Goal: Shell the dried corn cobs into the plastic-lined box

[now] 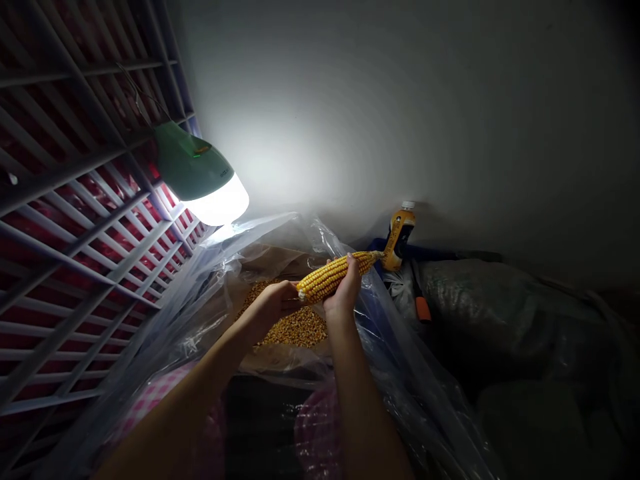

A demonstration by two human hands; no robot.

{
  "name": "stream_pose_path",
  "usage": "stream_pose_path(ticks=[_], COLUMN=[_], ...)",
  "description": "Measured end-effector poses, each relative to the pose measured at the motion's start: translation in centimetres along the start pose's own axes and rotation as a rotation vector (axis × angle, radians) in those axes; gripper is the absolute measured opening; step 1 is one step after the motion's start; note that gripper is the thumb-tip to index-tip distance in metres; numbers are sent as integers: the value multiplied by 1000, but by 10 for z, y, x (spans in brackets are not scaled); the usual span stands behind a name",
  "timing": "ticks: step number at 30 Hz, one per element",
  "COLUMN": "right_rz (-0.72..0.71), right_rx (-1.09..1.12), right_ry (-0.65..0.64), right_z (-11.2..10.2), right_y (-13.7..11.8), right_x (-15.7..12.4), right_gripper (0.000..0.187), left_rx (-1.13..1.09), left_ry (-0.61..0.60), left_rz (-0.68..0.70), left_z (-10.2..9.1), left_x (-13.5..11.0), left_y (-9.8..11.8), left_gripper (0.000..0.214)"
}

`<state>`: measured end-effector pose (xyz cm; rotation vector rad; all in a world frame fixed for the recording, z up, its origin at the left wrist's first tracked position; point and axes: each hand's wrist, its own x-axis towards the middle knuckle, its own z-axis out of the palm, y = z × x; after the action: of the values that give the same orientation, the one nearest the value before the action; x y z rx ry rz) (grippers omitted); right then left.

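Corn cob [333, 277], gripped in both hands above loose kernels [293, 323].
Left hand [267, 310] closed on the cob's lower end, right hand [344, 293] closed around its middle; kernels on brown paper [273, 263] within plastic sheeting [395, 340]; bottle [400, 233] and lit lamp [200, 177] beyond.

The bare left forearm [185, 407] extends from the lower left of the view and angles up and inward, with the wrist slightly flexed. The bare left hand [267, 308] is closed in a grip, its fingers [289, 293] pointing toward the midline. The bare right forearm [360, 400] rises nearly vertically from the bottom edge, and the bare right hand [343, 293] is also closed in a grip, its fingers [353, 272] directed upward, just beside the left hand.
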<state>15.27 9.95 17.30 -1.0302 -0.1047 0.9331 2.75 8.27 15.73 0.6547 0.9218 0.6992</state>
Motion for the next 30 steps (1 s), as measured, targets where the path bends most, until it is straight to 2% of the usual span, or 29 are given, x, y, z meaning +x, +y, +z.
stream_pose_path(ticks=[5, 14, 25, 30], right_rz=[40, -64, -167, -83], right_rx=[-1, -60, -117, -64], right_ry=[12, 3, -13, 11], right_z=[0, -1, 2, 1], right_y=[-2, 3, 8, 3], right_x=[-1, 0, -6, -3], right_gripper=[43, 46, 54, 51], left_rx=[90, 221, 205, 169], left_ry=[28, 102, -11, 0], left_rz=[61, 73, 94, 57], left_z=[3, 15, 9, 9], left_x=[-1, -6, -3, -8], left_y=[-1, 3, -2, 5], left_gripper=[38, 31, 36, 38])
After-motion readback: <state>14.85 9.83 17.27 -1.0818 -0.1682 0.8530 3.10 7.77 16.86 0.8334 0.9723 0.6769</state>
